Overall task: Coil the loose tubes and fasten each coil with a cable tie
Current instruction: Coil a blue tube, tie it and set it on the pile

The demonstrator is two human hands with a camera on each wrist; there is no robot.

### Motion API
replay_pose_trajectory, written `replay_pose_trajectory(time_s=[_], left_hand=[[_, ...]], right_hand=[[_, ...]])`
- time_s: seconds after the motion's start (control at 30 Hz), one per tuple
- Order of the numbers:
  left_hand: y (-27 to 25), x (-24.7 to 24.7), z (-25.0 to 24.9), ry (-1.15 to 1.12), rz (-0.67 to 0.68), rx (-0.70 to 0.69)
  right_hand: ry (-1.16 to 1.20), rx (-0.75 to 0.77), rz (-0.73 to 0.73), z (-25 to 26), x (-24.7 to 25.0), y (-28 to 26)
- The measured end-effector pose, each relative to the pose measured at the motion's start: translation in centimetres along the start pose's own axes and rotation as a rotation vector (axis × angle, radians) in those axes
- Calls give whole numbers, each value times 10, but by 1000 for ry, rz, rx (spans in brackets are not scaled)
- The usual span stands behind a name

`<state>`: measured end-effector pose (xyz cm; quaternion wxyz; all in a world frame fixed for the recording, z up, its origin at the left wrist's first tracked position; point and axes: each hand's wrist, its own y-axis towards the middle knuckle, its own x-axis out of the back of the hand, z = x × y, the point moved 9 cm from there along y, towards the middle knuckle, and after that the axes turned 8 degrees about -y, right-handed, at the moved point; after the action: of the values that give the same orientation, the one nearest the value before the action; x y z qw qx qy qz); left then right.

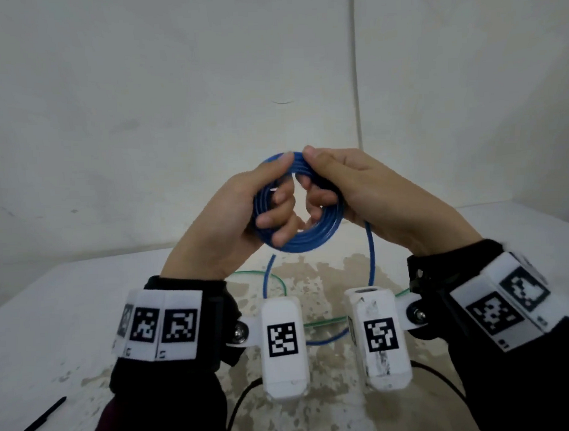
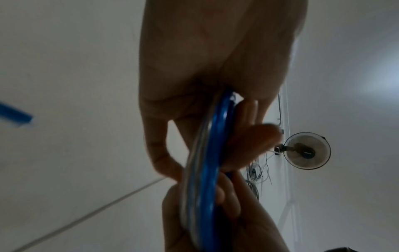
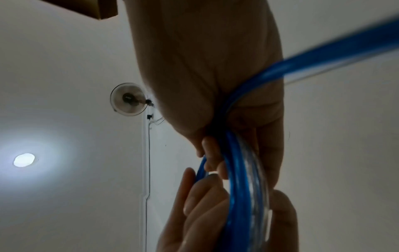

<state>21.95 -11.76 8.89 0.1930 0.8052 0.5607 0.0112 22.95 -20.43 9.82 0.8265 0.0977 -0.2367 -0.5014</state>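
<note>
Two hands hold one blue coil [image 1: 305, 238] upright in the air above a white table [image 1: 54, 320]. The left hand [image 1: 241, 213] curls round the coil's left side, fingers through the middle. The right hand [image 1: 360, 193] grips the right side, thumb pinching the top beside the left thumb. Several turns are wound, but a blue tail [image 1: 370, 254] hangs from the coil to the table and loops there, so winding looks unfinished. No tie is on the coil. One green tube [image 1: 262, 274] lies loose on the table, not yet coiled. One black strip [image 1: 35, 422], likely a cable tie, lies at the near left edge. Counted: one blue tube, one green tube, one likely tie. Coiling and fastening both tubes remains, as far as can be judged
</note>
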Motion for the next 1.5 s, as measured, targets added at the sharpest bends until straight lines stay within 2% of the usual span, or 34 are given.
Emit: replay_pose_trajectory(time_s=[0.2,0.3,0.4,0.47,0.57,0.67,0.77,0.87,1.0,1.13,1.23,1.3,1.37,1.43,1.5], left_hand=[[-1,11,-14,-112,-114,-139],[0,7,-10,-25,-85,-68],[-2,11,-4,154,-63,7],[-4,14,-9,171,-72,-42],[-7,22,-23,11,-155,-174],[-8,22,-30,-69,-218,-276],[-4,11,-24,-35,-140,-228],[-3,-3,-18,-34,12,-156],[-7,-7,-15,-21,85,-159],[-7,-6,-14,-38,34,-162],[-5,-6,-14,-20,-12,-189],[-4,-8,-14,-38,-4,-176],[-4,-11,-9,-85,33,-79],[-5,-7,-3,-18,50,31],[-6,2,1,67,28,87]], right_hand=[[72,-31,-53,1,-1,3],[21,10,-46,3,1,1],[-122,38,-30,3,-6,1],[-114,23,-44,1,-9,2],[35,23,-75,4,-8,3],[81,64,-35,8,-6,2],[89,79,-70,7,1,3],[117,108,-236,8,20,3],[140,112,-356,6,37,0],[241,69,-354,2,36,2],[221,59,-364,0,38,1],[159,68,-339,1,38,1],[51,84,-205,3,26,2],[-61,80,-38,2,8,2],[-146,65,32,1,-2,0]])
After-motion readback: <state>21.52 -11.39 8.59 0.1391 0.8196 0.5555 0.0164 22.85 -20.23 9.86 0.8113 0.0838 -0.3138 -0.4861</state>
